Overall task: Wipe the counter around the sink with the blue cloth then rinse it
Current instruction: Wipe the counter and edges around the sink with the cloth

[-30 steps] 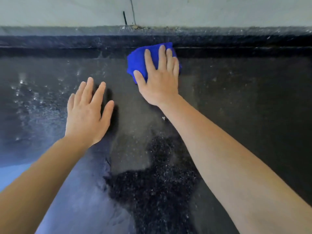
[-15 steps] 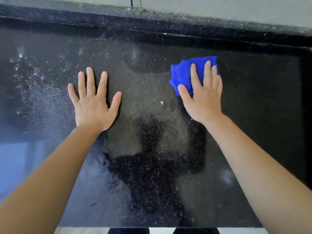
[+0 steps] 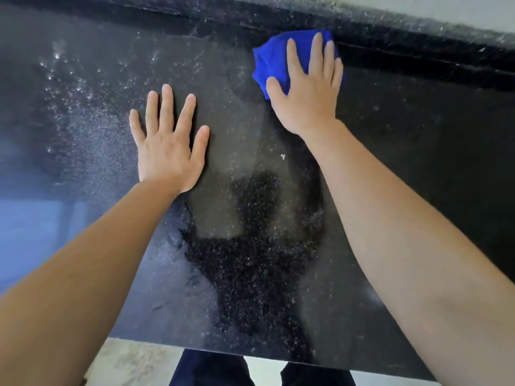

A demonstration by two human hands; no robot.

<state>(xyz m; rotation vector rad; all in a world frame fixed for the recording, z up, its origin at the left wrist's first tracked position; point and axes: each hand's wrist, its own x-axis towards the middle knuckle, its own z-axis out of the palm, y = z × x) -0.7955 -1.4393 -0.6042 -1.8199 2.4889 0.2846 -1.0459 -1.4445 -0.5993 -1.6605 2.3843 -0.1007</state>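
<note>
Dark speckled stone is making up the worktop (image 3: pixel 404 190), which is filling nearly the whole view and ending in a raised ledge (image 3: pixel 418 59) along the back. Well short of that ledge, the left hand (image 3: pixel 167 146) is resting flat on the stone, fingers spread and holding nothing. The right hand (image 3: pixel 306 90) is pressing straight fingers down on the blue cloth (image 3: pixel 271 62), which is lying bunched right against the ledge. A tiny white speck (image 3: pixel 282 156) is sitting farther from the ledge, between the forearms. Wiping looks to be the step in hand; no sink is showing. Next, the cloth probably needs sweeping along the ledge under steady pressure.
</note>
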